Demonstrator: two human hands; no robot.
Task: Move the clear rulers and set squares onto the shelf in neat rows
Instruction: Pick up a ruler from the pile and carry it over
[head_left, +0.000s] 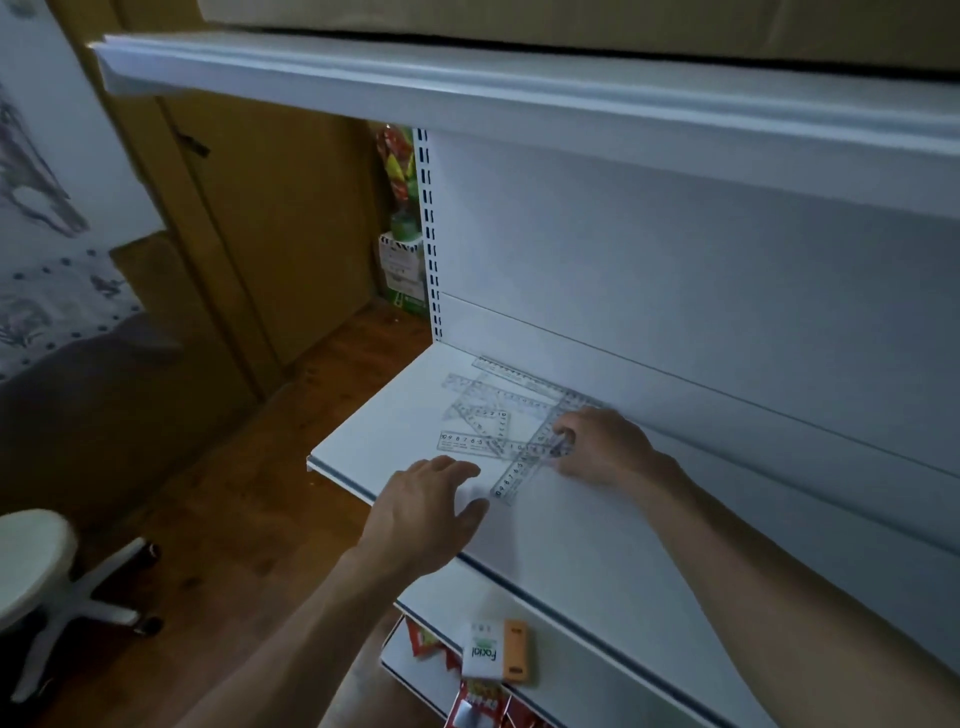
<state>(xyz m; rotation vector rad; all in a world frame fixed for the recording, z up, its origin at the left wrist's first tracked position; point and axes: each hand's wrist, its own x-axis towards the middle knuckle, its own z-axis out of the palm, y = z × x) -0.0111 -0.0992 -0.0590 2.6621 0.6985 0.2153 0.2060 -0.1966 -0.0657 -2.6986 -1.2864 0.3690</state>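
Observation:
Several clear rulers and set squares (488, 410) lie overlapping in a loose heap on the left part of the white shelf (597, 540). One clear ruler (519, 470) runs diagonally toward the front edge. My right hand (602, 441) pinches the upper part of that ruler between thumb and fingers. A long ruler (524, 379) lies along the back of the shelf. My left hand (431, 512) hovers flat over the shelf's front edge, fingers spread, just left of the diagonal ruler's lower end, holding nothing.
An upper shelf (519, 88) overhangs above. A lower shelf holds a facial tissue pack (483, 652), an orange item (517, 649) and red packets (478, 701). A white stool (36, 561) stands on the wooden floor at left. Brown boxes (260, 223) stand behind.

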